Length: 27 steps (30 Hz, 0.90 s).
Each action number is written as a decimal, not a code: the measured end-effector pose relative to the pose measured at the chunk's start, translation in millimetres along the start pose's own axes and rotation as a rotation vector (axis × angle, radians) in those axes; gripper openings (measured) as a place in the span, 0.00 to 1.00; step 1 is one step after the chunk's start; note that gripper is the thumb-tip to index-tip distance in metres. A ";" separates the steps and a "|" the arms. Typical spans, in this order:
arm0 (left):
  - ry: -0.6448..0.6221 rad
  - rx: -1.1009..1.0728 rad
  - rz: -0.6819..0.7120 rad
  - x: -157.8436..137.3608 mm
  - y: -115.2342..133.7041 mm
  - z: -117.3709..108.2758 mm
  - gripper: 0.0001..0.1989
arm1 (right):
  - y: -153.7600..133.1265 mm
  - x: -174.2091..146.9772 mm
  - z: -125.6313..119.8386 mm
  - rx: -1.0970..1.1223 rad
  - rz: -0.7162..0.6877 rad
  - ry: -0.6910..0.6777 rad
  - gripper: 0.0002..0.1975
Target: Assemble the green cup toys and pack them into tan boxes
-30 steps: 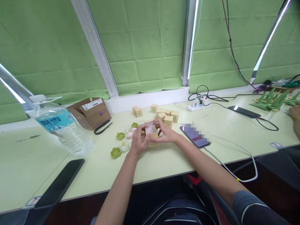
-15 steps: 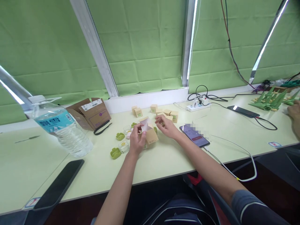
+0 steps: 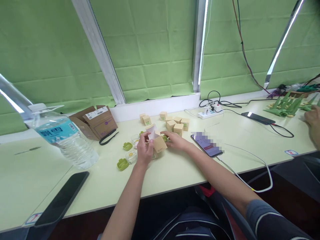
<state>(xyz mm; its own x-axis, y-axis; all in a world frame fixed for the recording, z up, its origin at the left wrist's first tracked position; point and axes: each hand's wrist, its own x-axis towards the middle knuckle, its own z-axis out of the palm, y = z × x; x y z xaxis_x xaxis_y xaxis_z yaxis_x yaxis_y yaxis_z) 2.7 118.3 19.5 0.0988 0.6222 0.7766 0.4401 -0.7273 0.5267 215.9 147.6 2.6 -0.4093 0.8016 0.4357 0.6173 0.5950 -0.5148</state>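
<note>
My left hand [image 3: 145, 149] is closed on a small tan cardboard box [image 3: 160, 143]; its flap stands up and shows a white inner side. My right hand [image 3: 177, 141] is just right of the box, fingers and thumb around a small green flower-shaped dish [image 3: 164, 137], mostly hidden. Left of the box lie more green flower-shaped dishes, one at the front [image 3: 122, 164] and one behind it [image 3: 127, 146]. Beside them sits a small clear container [image 3: 131, 156] with something yellow and white in it. Part of another small box shows under the held one.
Several small closed boxes [image 3: 178, 128] stand behind my right hand. A phone [image 3: 207, 145] with a white cable lies at right, a power strip [image 3: 210, 113] behind. At left are a large water bottle [image 3: 72, 143], an open carton [image 3: 96, 123] and a black phone [image 3: 63, 196]. Another person's hand [image 3: 313, 121] is far right.
My right hand has come down from above the table to the green dish beside the box. The left hand still holds the box in about the same place.
</note>
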 end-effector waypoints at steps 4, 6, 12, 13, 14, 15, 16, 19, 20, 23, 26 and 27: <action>0.025 -0.007 -0.001 -0.2 -0.6 0.7 0.14 | 3.1 2.2 -2.0 0.079 0.025 0.125 0.26; 0.026 -0.011 -0.009 -0.4 -0.9 1.1 0.14 | 3.3 3.1 -5.4 0.166 0.030 0.215 0.23; 0.026 -0.006 -0.024 -0.4 -2.2 1.7 0.15 | -3.0 2.8 -15.2 0.503 0.114 0.345 0.21; 0.025 -0.004 -0.024 -0.4 -2.3 1.6 0.15 | -4.4 2.7 -15.9 0.570 0.125 0.343 0.22; 0.022 -0.003 -0.024 -0.3 -2.2 1.5 0.15 | -5.6 2.5 -16.4 0.635 0.131 0.339 0.22; 0.018 -0.004 -0.023 -0.2 -2.0 1.4 0.15 | -6.9 2.4 -16.9 0.692 0.132 0.336 0.23; 0.014 -0.006 -0.021 -0.1 -1.7 1.2 0.15 | -8.1 2.3 -17.4 0.734 0.128 0.339 0.24; 0.004 -0.006 -0.012 0.1 -0.3 0.7 0.14 | -12.7 1.6 -20.0 0.750 0.084 0.404 0.26; 0.000 -0.003 -0.010 0.2 0.3 0.6 0.14 | -14.8 1.3 -21.2 0.738 0.061 0.432 0.27; -0.024 0.008 -0.002 0.1 1.7 0.0 0.15 | -22.4 0.1 -24.6 0.720 -0.011 0.489 0.29; -0.048 0.008 0.003 -0.2 2.9 -0.6 0.16 | -29.4 -0.9 -25.5 0.740 -0.066 0.501 0.29; -0.053 0.004 0.000 -0.3 3.3 -0.8 0.16 | -31.1 -1.2 -25.2 0.743 -0.082 0.504 0.28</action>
<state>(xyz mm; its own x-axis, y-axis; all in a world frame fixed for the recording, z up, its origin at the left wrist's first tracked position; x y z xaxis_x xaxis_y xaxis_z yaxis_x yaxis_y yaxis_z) 3.4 115.5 21.3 0.1460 0.6372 0.7567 0.4437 -0.7259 0.5256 214.1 126.6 36.7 0.0177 0.7382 0.6743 -0.0660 0.6738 -0.7360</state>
